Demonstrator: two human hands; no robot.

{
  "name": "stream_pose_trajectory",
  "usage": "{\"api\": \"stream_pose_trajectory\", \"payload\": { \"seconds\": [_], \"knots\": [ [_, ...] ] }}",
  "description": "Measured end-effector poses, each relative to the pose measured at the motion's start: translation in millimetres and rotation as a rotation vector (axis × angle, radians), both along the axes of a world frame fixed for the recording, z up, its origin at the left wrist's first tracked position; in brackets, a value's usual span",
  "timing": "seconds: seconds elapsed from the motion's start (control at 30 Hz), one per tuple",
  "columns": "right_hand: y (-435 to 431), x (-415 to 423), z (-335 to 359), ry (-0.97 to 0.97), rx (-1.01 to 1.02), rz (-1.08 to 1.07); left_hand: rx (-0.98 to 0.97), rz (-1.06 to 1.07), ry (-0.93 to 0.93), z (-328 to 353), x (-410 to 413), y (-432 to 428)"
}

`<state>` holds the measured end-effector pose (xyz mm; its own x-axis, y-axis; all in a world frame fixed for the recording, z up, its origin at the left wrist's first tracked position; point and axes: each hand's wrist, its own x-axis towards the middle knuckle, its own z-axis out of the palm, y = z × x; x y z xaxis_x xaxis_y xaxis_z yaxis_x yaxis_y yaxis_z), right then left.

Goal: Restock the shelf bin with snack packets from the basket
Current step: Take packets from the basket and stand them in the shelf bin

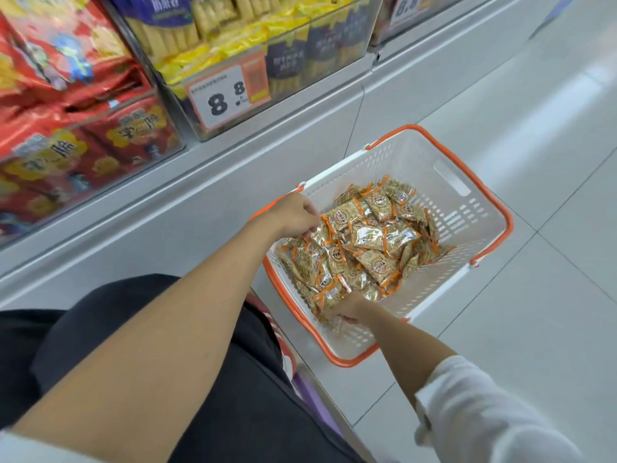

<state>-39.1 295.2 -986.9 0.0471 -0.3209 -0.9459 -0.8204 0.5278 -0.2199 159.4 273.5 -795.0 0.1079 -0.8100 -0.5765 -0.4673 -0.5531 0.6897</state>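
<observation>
On the tiled floor (551, 295), the basket (417, 162) (orange-rimmed) holds snack packets (367, 235).

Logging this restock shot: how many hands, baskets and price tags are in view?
Hands: 2, the left hand and the right hand, both in the snack packets
Shopping basket: 1
Price tags: 2
Total: 5

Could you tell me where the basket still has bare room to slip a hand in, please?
In the basket, bare floor shows beyond the snack packets toward the slotted end wall, and along the right wall. The near half is crowded: packets heap there around the left hand and right hand.
</observation>
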Motion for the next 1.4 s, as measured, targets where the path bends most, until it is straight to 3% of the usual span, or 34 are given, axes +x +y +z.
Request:
{"api": "stream_pose_trajectory", "payload": {
  "seconds": [0.1,0.17,0.27,0.37,0.47,0.53,0.67,0.77,0.87,0.93,1.03,1.3,1.4],
  "knots": [
    [-18.7,-5.4,32.2,-0.073,-0.108,0.072,-0.004,-0.045,-0.064,-2.4,5.2,-1.8],
    [-45.3,1.1,63.6,-0.237,-0.112,-0.063,0.038,-0.162,-0.153,-3.5,6.2,-1.6],
    [-82.7,21.6,120.1,-0.536,0.060,-0.290,0.084,-0.305,-0.211,-0.4,1.4,7.3],
    [-103.6,42.6,182.1,-0.704,0.153,-0.406,-0.158,-0.127,-0.240,9.2,4.9,8.7],
    [-117.0,61.5,236.0,-0.755,-0.048,-0.204,-0.276,0.141,-0.017,48.4,18.2,7.3],
    [-118.1,74.2,269.0,-0.781,-0.205,-0.060,-0.279,0.164,0.067,82.7,27.5,9.2],
    [-109.2,96.2,319.7,-0.928,-0.455,0.011,-0.248,0.138,0.109,139.0,51.3,19.5],
    [-108.1,107.9,346.7,-1.033,-0.507,-0.069,-0.307,0.204,0.217,170.2,64.3,30.3],
    [-106.6,110.3,378.5,-1.108,-0.454,-0.071,-0.459,0.485,0.281,192.2,76.0,38.6],
    [-103.7,113.3,394.4,-1.089,-0.423,0.074,-0.547,0.600,0.260,205.8,84.8,43.0],
    [-89.7,126.9,417.7,-0.991,-0.494,0.338,-0.625,0.586,0.245,235.6,88.7,48.0],
    [-59.2,170.2,490.9,-1.077,-0.748,0.360,-0.721,0.379,-0.006,340.5,130.6,79.1],
    [-45.0,202.5,520.9,-1.150,-0.735,0.381,-0.802,0.435,-0.172,378.6,158.7,92.6]
  ]
}}
